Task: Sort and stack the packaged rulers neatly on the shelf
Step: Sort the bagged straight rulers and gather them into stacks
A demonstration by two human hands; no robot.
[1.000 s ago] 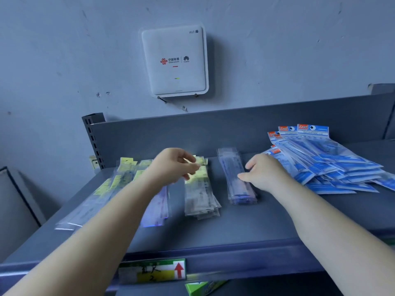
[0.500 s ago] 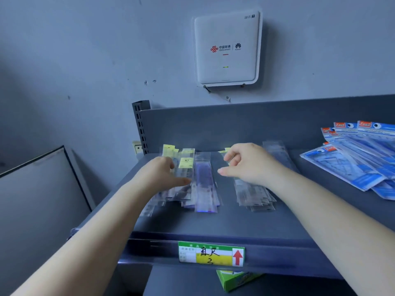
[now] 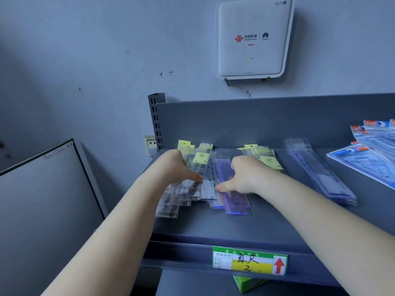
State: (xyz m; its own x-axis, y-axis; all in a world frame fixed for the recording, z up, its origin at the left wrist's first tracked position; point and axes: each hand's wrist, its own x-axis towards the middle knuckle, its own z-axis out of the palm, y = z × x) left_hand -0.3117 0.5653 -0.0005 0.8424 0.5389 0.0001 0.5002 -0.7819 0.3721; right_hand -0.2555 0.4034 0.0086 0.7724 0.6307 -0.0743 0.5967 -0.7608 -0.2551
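1. The grey metal shelf [image 3: 267, 223] carries several groups of packaged rulers, each ruler in a clear plastic sleeve.
2. Yellow-labelled ruler packs [image 3: 192, 178] lie fanned and uneven near the shelf's left edge, their yellow header cards toward the back wall of the shelf.
3. The left hand [image 3: 177, 167] rests on this fan, fingers bent down over the packs and thumb laid on top; whether it grips or merely presses them cannot be told.
4. Purple ruler packs [image 3: 233, 201] lie just beside the fan on its right, lengthwise front to back, their near ends pointing toward the front edge.
5. The right hand [image 3: 245, 178] lies on the purple ruler packs, thumb stretched left and touching the edge of the fan, fingers curled down over the sleeves; a firm hold is not confirmed.
6. A second yellow-labelled stack [image 3: 267, 159] sits behind the right hand, partly hidden by it.
7. A neat stack of clear sleeves [image 3: 320, 174] lies right of centre, apart from both hands.
8. Blue-and-white packets [image 3: 367, 154] are spread at the shelf's right edge, overlapping one another.
9. A green and yellow price label [image 3: 249, 262] with a red arrow is fixed to the front lip.
10. A white router [image 3: 253, 37] hangs on the wall above the shelf.
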